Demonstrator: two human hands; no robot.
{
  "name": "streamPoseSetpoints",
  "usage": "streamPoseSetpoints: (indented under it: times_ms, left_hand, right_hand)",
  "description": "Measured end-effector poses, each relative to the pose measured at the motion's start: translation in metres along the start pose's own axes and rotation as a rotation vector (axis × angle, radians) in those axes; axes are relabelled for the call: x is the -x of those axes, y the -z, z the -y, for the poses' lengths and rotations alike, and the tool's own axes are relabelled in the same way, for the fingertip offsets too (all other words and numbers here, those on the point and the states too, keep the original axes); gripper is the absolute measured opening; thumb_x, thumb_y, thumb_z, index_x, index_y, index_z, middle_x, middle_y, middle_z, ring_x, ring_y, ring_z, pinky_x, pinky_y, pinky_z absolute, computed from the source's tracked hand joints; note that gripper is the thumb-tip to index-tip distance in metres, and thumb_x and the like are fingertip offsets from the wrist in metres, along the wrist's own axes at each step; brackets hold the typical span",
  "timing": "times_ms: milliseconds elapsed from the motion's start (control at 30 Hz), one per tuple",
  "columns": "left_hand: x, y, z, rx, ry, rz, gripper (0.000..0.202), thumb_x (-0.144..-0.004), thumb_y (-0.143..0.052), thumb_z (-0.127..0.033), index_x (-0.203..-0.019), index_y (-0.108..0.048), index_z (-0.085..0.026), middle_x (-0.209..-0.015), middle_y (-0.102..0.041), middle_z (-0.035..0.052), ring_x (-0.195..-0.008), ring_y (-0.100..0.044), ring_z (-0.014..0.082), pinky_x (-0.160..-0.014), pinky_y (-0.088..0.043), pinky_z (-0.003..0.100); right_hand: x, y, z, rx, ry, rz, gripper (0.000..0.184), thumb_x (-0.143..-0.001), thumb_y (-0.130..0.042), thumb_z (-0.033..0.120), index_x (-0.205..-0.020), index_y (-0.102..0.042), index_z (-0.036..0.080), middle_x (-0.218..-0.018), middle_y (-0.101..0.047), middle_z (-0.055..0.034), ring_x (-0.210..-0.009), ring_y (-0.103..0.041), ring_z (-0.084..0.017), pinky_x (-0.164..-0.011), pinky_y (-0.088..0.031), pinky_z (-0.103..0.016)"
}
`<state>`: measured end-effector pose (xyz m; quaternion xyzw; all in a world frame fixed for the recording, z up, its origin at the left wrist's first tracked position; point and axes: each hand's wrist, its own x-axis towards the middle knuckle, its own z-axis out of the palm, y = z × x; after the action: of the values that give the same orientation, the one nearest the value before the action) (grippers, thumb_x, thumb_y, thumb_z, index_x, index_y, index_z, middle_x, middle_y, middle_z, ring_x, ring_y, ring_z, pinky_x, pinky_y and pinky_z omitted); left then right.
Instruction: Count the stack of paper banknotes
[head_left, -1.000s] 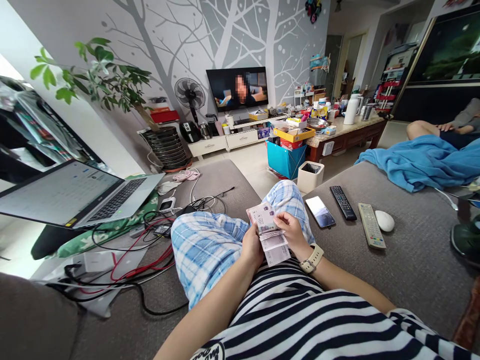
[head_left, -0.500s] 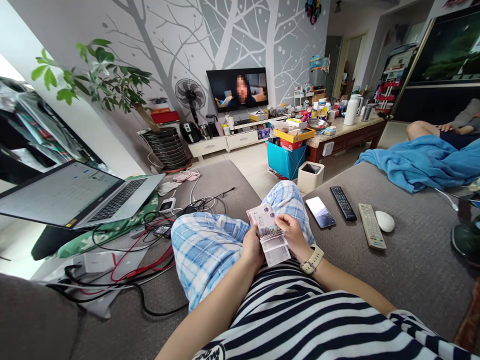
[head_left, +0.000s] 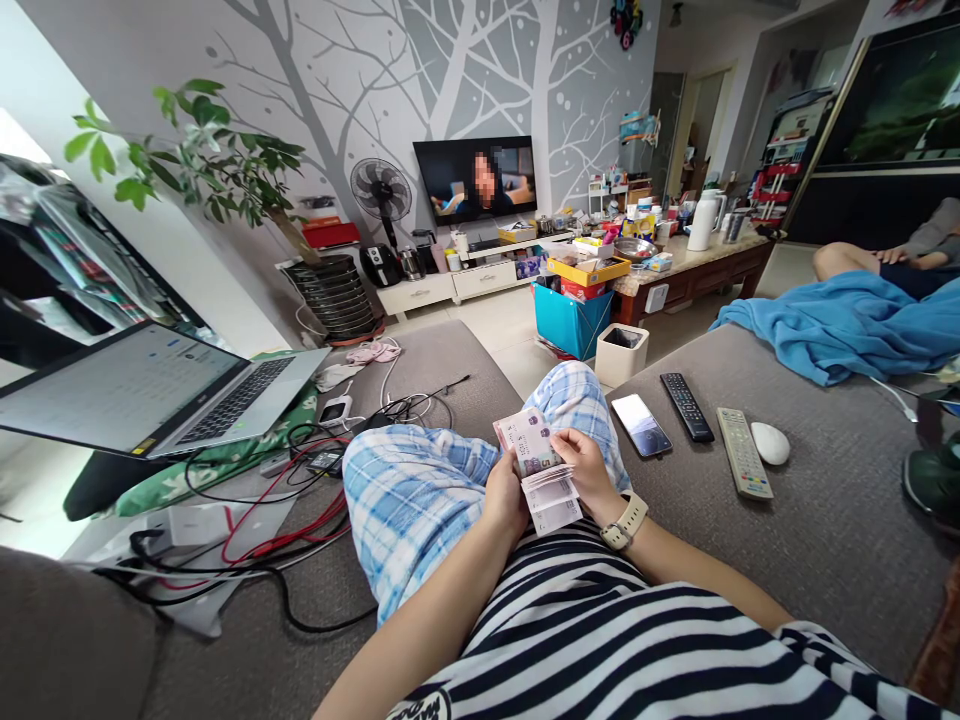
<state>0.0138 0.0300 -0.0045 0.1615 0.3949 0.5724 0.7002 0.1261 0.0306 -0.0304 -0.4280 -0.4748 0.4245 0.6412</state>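
A stack of banknotes point(head_left: 541, 470) sits over my lap, above my blue plaid trousers. My left hand point(head_left: 504, 496) is closed round the stack's left edge and holds it up. At the stack's right side my right hand point(head_left: 589, 468), with a pale watch on its wrist, pinches the top notes between thumb and fingers. Several notes fan out below toward my striped shirt.
A phone point(head_left: 640, 423), two remotes point(head_left: 685, 405) point(head_left: 742, 451) and a white mouse point(head_left: 769, 442) lie on the grey sofa to my right. A laptop point(head_left: 150, 385) and tangled cables point(head_left: 285, 510) lie at left. Another person's legs and a blue blanket point(head_left: 847, 325) are at far right.
My right hand's fingers have shifted slightly on the top notes, and the upper note has tipped down a little. My left hand stays in place.
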Motion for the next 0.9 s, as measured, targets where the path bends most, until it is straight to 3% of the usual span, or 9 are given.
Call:
streamPoseSetpoints:
  times_ms: [267,433,733,900]
  left_hand:
    - [-0.0013,-0.0001,0.0002,-0.02,-0.014,-0.021,0.021,-0.088,-0.051,-0.016,-0.092,-0.07,-0.009,-0.087,-0.077,0.0125,-0.078,-0.074,0.023,-0.084,-0.057,0.037]
    - [0.0008,-0.0008,-0.0016,-0.004,0.042,-0.022,0.025,-0.091,-0.048,-0.02,-0.097,-0.068,-0.007,-0.085,-0.076,0.0148,-0.076,-0.074,0.0247,-0.08,-0.058,0.039]
    - [-0.0036,0.0062,0.0004,-0.035,0.035,0.019,0.024,-0.083,-0.056,-0.016,-0.103,-0.066,-0.009,-0.086,-0.075,0.0139,-0.073,-0.073,0.0248,-0.075,-0.059,0.039]
    - [-0.002,0.0066,-0.0007,-0.058,0.008,0.036,0.025,-0.078,-0.06,-0.012,-0.102,-0.065,-0.01,-0.085,-0.074,0.0122,-0.069,-0.072,0.0239,-0.071,-0.059,0.038]
  right_hand:
    - [0.0007,0.0007,0.0014,-0.003,0.017,0.002,0.033,-0.08,-0.064,0.05,-0.068,-0.059,0.02,-0.064,-0.056,-0.0004,-0.06,-0.049,-0.017,-0.057,-0.038,-0.029]
    - [0.0001,0.0005,-0.0035,-0.087,-0.018,0.038,0.041,-0.086,-0.057,0.057,-0.066,-0.058,0.021,-0.052,-0.054,0.0008,-0.05,-0.047,-0.016,-0.052,-0.036,-0.03]
    - [-0.0044,-0.0018,-0.008,-0.039,-0.022,-0.092,0.034,-0.067,-0.076,0.048,-0.067,-0.055,0.022,-0.061,-0.053,0.0026,-0.056,-0.048,-0.015,-0.054,-0.039,-0.029]
    - [-0.005,-0.0009,-0.0072,0.019,-0.006,-0.093,0.032,-0.069,-0.074,0.046,-0.065,-0.054,0.021,-0.061,-0.053,0.0026,-0.057,-0.047,-0.015,-0.057,-0.04,-0.029]
